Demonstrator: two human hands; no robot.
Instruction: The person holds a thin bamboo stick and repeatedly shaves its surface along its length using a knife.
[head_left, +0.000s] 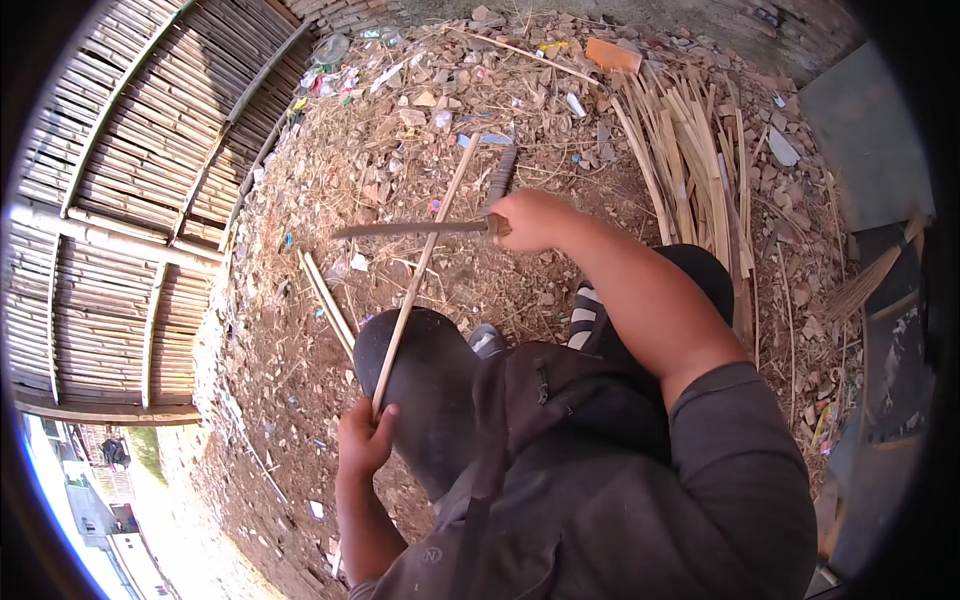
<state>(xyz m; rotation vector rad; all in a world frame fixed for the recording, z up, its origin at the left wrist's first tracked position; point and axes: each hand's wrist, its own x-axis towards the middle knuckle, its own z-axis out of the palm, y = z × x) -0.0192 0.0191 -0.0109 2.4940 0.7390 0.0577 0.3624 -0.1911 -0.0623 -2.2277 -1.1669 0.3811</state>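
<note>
My left hand [366, 437] is closed around the lower end of a long bamboo strip [419, 273]. The strip slants up and away across my left knee, its far end near the ground. My right hand [530, 220] grips the handle of a machete [400, 229], whose dark blade points left and crosses the strip. I cannot tell whether the blade touches it. Just beyond my right hand lies a dark, ribbed, rod-like object [503, 174], its lower end hidden by the hand. A few cut strips [328, 300] lie on the ground left of my knee.
A large pile of split bamboo strips [685, 165] lies at the right. Rubble and litter cover the ground [290, 370], with an orange tile piece [613, 56] at the back. A bamboo-slat wall [130, 130] stands left, and dark panels [870, 140] stand right.
</note>
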